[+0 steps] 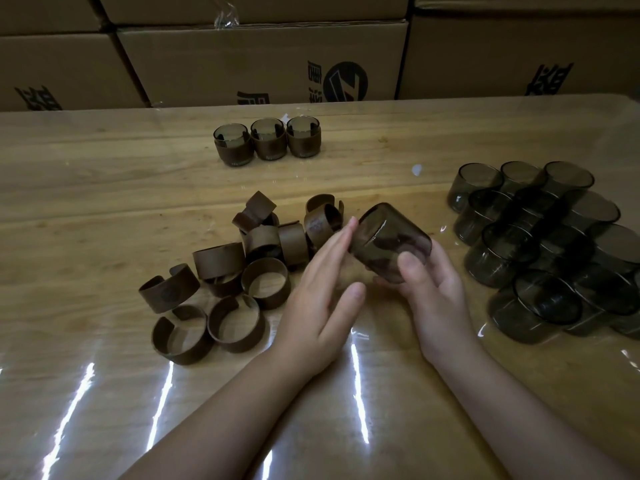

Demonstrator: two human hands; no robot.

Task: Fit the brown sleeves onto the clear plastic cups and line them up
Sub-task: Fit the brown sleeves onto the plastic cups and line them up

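1. Cup point(391, 242), smoky clear plastic, no sleeve: held tilted above the wooden table point(104, 188), base pointing away from the person, just right of the loose sleeve pile point(235, 268).
2. Right hand point(433, 289): fingers curled under the cup, thumb pressed on its near wall; a firm hold.
3. Left hand point(322, 289): fingers straight and together, tips touching the cup's left side; it holds nothing.
4. Sleeve pile: brown split bands, some standing on edge, some stacked, directly left of the held cup.
5. Finished row point(267, 142): three sleeved cups side by side, touching, beyond the sleeve pile towards the cardboard boxes point(263, 60).
6. Bare cups point(540, 247): a stacked cluster, right of the held cup.
7. Step in hand, as judged: a sleeve has yet to be picked. Advice: take one band from the pile's near edge with the left hand, spread its split, and slide it on from the base with the cup kept steady. Seat it level, then set the cup upright at the end of the finished row.
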